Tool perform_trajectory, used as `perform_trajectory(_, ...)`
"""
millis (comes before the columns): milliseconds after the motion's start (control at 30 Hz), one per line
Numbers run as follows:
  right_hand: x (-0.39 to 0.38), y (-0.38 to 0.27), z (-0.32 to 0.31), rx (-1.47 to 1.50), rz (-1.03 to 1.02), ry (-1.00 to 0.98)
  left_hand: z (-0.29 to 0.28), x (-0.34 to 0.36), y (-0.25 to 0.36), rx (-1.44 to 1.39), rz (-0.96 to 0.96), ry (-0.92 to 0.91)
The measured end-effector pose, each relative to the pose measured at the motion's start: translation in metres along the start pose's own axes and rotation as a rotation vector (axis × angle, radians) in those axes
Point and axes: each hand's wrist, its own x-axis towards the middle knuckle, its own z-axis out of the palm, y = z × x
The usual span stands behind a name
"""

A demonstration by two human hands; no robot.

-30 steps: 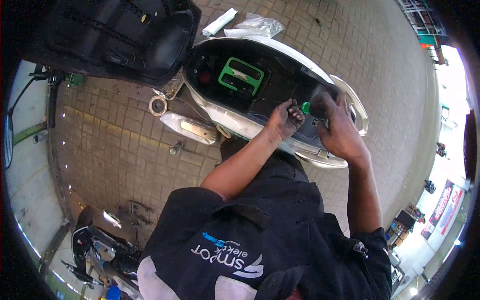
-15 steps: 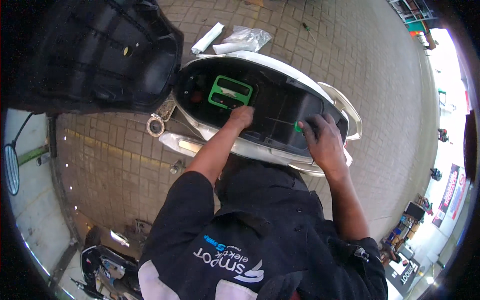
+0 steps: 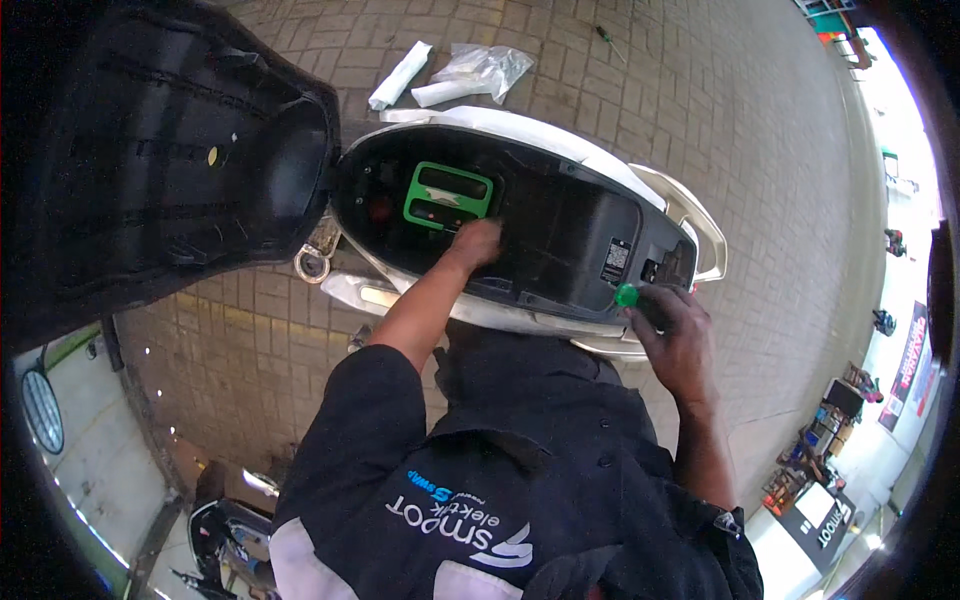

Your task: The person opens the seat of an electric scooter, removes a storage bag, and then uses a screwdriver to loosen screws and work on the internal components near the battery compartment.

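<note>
A black storage compartment (image 3: 548, 215) lies open in a white scooter body (image 3: 520, 125). Inside it at the left is a green-framed battery top (image 3: 450, 205) with dark recesses. My left hand (image 3: 478, 243) is curled just beside the battery's near right corner; motion blurs it, and whatever its fingers hold is hidden. Over the near right rim of the compartment, my right hand (image 3: 680, 335) pinches a small green round-ended piece (image 3: 627, 295) between thumb and fingers. The rest of that piece is hidden by the hand.
The raised black seat (image 3: 200, 150) stands at the left. White and clear plastic wrappings (image 3: 475, 75) and a green-handled screwdriver (image 3: 610, 42) lie on the paving beyond. A pale grab rail (image 3: 708, 225) curves round the scooter's right end. Another scooter (image 3: 225, 535) stands at the lower left.
My right hand has moved nearer and slightly right with the green piece, uncovering a printed label and a latch area. My left hand stays by the battery. The view has shifted slightly.
</note>
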Motion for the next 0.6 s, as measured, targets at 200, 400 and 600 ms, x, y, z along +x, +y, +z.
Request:
perform_trajectory(200, 0.013, 0.028, 0.015, 0.039, 0.055, 0.094, 0.043, 0.022, 0.01, -1.068, -0.447, 0.268)
perform_trajectory(400, 0.023, 0.029, 0.027, 0.01, 0.104, 0.102, 0.037, 0.044, 0.045, -2.198, -0.684, 0.246)
perform_trajectory(600, 0.027, 0.041, 0.035, 0.062, 0.154, 0.043, 0.058, 0.055, 0.043, -2.149, -0.768, 0.23)
